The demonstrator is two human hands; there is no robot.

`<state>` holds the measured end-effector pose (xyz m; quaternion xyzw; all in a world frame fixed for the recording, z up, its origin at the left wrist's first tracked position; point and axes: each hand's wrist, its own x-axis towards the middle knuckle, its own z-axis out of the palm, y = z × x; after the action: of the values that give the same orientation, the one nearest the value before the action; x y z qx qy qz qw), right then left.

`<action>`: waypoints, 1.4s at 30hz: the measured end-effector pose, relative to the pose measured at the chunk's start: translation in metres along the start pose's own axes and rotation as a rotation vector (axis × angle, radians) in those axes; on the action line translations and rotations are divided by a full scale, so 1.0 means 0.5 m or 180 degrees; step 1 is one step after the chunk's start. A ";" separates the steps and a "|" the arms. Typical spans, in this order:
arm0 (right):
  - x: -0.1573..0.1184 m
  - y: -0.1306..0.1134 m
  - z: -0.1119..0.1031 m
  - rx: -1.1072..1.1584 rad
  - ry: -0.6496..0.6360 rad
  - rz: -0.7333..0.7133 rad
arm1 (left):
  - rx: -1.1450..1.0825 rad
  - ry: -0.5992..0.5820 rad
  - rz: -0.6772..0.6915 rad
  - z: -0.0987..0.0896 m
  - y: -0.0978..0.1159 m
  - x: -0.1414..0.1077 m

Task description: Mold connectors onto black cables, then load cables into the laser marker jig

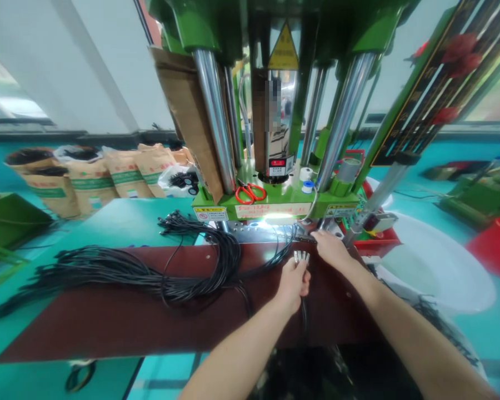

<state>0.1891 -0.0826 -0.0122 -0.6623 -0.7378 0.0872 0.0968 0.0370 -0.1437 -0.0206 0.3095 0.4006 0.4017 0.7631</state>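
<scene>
My left hand (292, 284) is closed around a small bunch of black cables, whose silver metal plugs (301, 256) stick up above the fingers. Below that fist the black cable lengths (304, 315) hang down. My right hand (332, 249) reaches to the right end of the metal mould plate (254, 230) under the green press (275, 208). Its fingers are pressed together near a dark, narrow piece at the plate's edge; what they hold is hidden. A thick bundle of black cables (183, 272) lies to the left, with some strands running to the mould.
Red-handled scissors (250, 193) and a blue-and-white spool (307, 187) rest on the press ledge. A brown board (120, 328) covers the near table. Paper sacks (91, 180) stand at far left; a white tub (437, 266) and red bucket (498, 247) are at right.
</scene>
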 end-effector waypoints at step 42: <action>-0.308 -0.058 0.007 0.3902 0.0755 0.1264 | 0.1142 -0.0622 0.0300 0.045 -0.047 -0.070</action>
<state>0.1761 -0.2388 -0.0123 -0.6158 -0.4024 0.4345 0.5196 0.0522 -0.1887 -0.0156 0.4964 0.3749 0.3273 0.7113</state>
